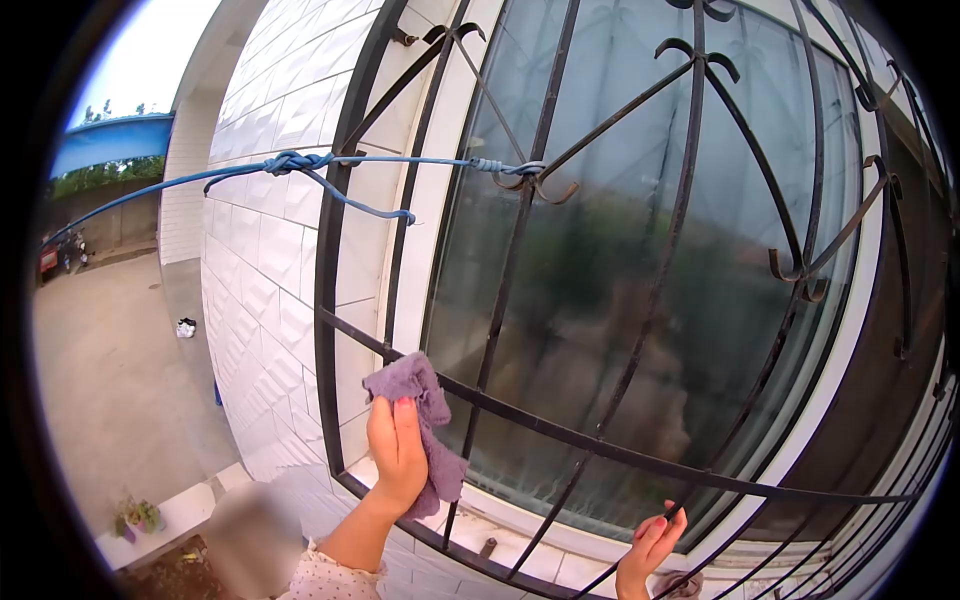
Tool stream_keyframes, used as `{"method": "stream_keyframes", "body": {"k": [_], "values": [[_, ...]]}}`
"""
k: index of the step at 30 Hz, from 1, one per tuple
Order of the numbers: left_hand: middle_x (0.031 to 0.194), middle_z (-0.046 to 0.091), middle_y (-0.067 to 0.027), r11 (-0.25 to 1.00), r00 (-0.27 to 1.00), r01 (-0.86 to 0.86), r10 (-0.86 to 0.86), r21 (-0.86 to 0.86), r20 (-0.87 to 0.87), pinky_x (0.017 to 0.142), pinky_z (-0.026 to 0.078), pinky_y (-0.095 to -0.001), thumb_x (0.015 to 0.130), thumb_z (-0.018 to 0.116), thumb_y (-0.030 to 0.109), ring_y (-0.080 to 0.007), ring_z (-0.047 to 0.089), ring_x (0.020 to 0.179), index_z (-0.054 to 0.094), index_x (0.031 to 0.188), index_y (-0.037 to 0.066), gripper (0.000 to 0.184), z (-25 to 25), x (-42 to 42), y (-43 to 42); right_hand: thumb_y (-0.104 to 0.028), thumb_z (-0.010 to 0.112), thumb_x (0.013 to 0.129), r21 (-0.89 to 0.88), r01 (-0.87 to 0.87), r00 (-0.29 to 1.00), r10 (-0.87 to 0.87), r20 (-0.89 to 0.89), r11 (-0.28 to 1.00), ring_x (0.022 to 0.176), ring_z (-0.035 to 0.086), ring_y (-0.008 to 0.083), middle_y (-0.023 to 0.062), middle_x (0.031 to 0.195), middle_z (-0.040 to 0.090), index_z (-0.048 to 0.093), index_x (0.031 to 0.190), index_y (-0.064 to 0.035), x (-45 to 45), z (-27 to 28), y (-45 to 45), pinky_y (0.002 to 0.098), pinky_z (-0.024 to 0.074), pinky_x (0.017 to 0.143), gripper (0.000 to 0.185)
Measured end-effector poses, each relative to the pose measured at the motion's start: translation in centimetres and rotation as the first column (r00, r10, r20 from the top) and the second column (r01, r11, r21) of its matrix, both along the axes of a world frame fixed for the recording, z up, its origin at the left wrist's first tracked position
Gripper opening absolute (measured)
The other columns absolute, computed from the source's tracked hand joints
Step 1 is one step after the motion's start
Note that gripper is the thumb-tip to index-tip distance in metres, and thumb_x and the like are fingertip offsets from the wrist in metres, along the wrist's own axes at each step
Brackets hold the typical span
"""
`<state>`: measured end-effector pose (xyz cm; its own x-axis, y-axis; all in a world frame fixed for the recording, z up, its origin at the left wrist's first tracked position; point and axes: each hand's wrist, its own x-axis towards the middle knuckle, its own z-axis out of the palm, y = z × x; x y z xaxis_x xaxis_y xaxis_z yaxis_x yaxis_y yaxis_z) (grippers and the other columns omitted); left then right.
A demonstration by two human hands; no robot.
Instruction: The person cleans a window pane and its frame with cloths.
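My left hand is closed on a purple cloth, pinching it against the horizontal bar of a black metal window grille. Part of the cloth hangs down beside the hand, in front of the grille. Lower right, my right hand has its fingers curled around a thin bar of the grille, near the bottom. Behind the bars is a glass window with blurry reflections. A small greyish-purple bundle shows beside my right hand; what it is I cannot tell.
A knotted blue rope runs from the left to a grille bar. White textured wall tiles flank the window. Below left are a concrete yard, a potted plant on a ledge, and a blurred round patch.
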<state>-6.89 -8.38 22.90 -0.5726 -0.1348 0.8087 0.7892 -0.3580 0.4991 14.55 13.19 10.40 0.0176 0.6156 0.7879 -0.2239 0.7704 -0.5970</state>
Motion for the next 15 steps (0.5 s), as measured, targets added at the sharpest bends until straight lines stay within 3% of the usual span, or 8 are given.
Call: {"method": "stream_keyframes", "body": {"k": [3,5,7,8,9,11,13,15], "values": [[0.082,0.047,0.0021,0.964,0.965,0.262,-0.262,-0.041,-0.002,0.066,0.035,-0.0214,0.097,0.041,0.022,-0.0053,0.039,0.074,0.05,0.088,0.004,0.022,6.9,-3.4,1.7,-0.018,0.035,0.098,-0.022,-0.01,0.996,0.008,-0.085,1.0,0.054,0.032,0.0033,-0.003,0.066,0.038,0.038,0.12,-0.0003,-0.5,0.4,-0.5,0.0183,0.0232,0.046,0.029],[0.077,0.05,-0.0079,0.954,0.954,0.3,-0.3,0.0,-0.02,0.068,0.037,-0.0282,0.096,0.04,0.02,-0.0153,0.045,0.073,0.049,0.087,-0.001,0.024,12.0,-5.3,4.2,-0.019,0.038,0.097,-0.041,-0.021,1.0,0.02,-0.022,0.999,0.055,0.035,0.0045,-0.0015,0.069,0.042,0.038,0.121,-0.001,0.3,0.5,-0.8,0.0187,0.0276,0.048,0.03],[0.093,0.055,-0.0155,0.99,0.984,0.137,-0.133,0.024,-0.122,0.077,0.039,-0.0363,0.094,0.041,0.022,-0.0255,0.051,0.088,0.052,0.097,0.0,0.025,16.5,-9.6,8.0,-0.019,0.041,0.096,-0.06,-0.03,0.998,0.033,0.045,0.998,0.057,0.038,0.0057,0.0001,0.073,0.045,0.037,0.122,-0.0017,1.0,0.3,-1.0,0.0192,0.032,0.05,0.031],[0.1,0.053,-0.0178,0.979,0.969,-0.15,0.117,-0.139,-0.22,0.084,0.037,-0.0414,0.093,0.042,0.024,-0.0308,0.049,0.096,0.053,0.101,0.001,0.026,19.0,-13.2,10.3,-0.02,0.041,0.096,-0.03,-0.018,0.999,0.02,0.047,0.999,0.056,0.038,0.0057,0.0,0.073,0.045,0.038,0.121,-0.0013,0.9,0.2,-1.0,0.0194,0.0314,0.05,0.031],[0.108,0.052,-0.0201,0.864,0.876,-0.433,0.335,-0.259,-0.347,0.092,0.034,-0.0466,0.091,0.043,0.025,-0.0362,0.047,0.105,0.054,0.105,0.002,0.028,20.6,-15.5,11.9,-0.02,0.041,0.096,0.003,-0.006,0.999,0.006,0.051,1.0,0.056,0.037,0.0058,-0.0001,0.072,0.045,0.038,0.12,-0.0009,0.9,0.3,-1.1,0.0196,0.0309,0.05,0.03],[0.112,0.052,-0.0182,0.744,0.707,-0.619,0.386,-0.253,-0.593,0.101,0.025,-0.0542,0.09,0.043,0.026,-0.0386,0.042,0.114,0.054,0.11,0.004,0.031,21.0,-14.9,12.8,-0.021,0.039,0.097,-0.039,-0.026,0.998,0.028,0.049,0.999,0.057,0.038,0.0063,0.0006,0.072,0.044,0.037,0.12,-0.0008,1.1,0.4,-1.3,0.0196,0.0312,0.051,0.031],[0.11,0.054,-0.0167,0.835,0.66,-0.548,0.397,-0.048,-0.638,0.106,0.018,-0.054,0.09,0.042,0.026,-0.038,0.037,0.121,0.054,0.112,0.005,0.032,21.7,-15.6,13.7,-0.021,0.039,0.097,-0.018,-0.052,0.997,0.053,0.058,0.998,0.058,0.038,0.0064,0.0012,0.073,0.044,0.035,0.121,-0.0009,1.5,0.5,-1.6,0.0195,0.031,0.051,0.031],[0.084,0.057,-0.0126,0.7,0.319,-0.682,0.545,0.212,-0.775,0.094,0.032,-0.0492,0.083,0.056,0.025,-0.038,0.047,0.102,0.06,0.082,0.005,0.021,24.3,-17.8,14.9,-0.022,0.039,0.097,-0.044,-0.028,1.0,0.029,0.006,0.999,0.058,0.037,0.0064,0.001,0.074,0.044,0.035,0.122,-0.0011,1.1,-0.8,-0.9,0.0195,0.031,0.05,0.033]]}}
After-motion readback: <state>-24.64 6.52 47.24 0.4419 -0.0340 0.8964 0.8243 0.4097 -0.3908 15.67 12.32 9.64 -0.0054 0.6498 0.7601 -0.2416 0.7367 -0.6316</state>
